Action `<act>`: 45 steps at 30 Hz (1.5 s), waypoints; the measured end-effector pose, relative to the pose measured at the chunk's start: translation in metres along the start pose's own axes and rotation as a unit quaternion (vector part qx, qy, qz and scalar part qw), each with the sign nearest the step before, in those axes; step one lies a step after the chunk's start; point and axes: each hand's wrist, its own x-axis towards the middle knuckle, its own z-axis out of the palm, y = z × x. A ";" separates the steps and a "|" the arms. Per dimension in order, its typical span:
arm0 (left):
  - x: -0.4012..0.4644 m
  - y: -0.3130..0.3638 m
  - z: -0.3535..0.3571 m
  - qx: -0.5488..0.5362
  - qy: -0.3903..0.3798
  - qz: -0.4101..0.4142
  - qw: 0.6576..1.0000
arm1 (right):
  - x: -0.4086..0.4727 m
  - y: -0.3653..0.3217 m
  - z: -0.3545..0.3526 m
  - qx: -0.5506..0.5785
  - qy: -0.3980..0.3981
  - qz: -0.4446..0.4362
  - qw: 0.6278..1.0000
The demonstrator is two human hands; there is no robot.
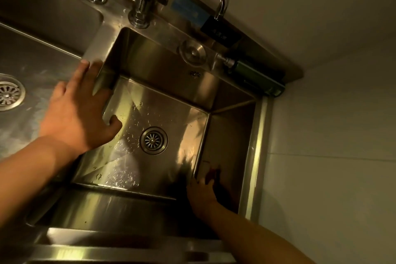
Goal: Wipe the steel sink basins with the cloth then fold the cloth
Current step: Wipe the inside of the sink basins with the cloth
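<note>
right hand [201,191] low at right basin wall [227,146] — cloth grip unclear; left hand [79,109] flat, fingers straight, on divider [96,66].

Left forearm [27,169]: bare, entering from the lower left and angled up toward the right.

Left hand [79,111]: back facing the camera, fingers extended and flat, lying across the divider between the two sink basins [96,64]; thumb [113,123] hooked down over the divider's edge on the right-basin side.

Right forearm [252,231]: bare, entering from the lower right and angled up toward the left.

Right hand [201,193]: low inside the right basin, at its near right corner, in deep shadow; fingers [211,178] pointing up along the right wall over something dark. Grip indistinct.
</note>
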 end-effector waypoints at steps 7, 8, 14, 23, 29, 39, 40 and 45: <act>0.001 -0.006 0.012 -0.015 0.004 -0.012 1.000 | 0.029 0.048 -0.043 -0.033 0.036 0.040 0.998; 0.001 -0.007 0.015 -0.020 0.006 -0.018 1.000 | 0.037 0.056 -0.052 -0.037 0.056 0.056 0.996; 0.000 -0.004 0.008 0.010 -0.012 -0.009 1.000 | 0.076 0.106 -0.097 -0.032 0.112 0.132 0.984; 0.001 -0.003 0.002 0.012 -0.018 -0.009 1.000 | 0.079 0.082 -0.074 -0.031 0.055 0.126 0.990; 0.001 -0.004 0.005 0.019 -0.018 -0.008 1.000 | 0.035 0.004 0.001 -0.024 -0.058 0.002 0.998; -0.001 -0.002 0.001 0.002 -0.030 -0.014 0.999 | 0.000 -0.015 -0.027 0.304 -0.141 -0.017 0.942; -0.001 -0.002 -0.003 0.007 -0.038 -0.018 0.999 | -0.002 -0.021 -0.034 0.357 -0.148 -0.027 0.922; 0.000 0.002 -0.009 0.025 -0.063 -0.020 0.997 | 0.000 -0.058 -0.062 0.495 -0.145 -0.071 0.854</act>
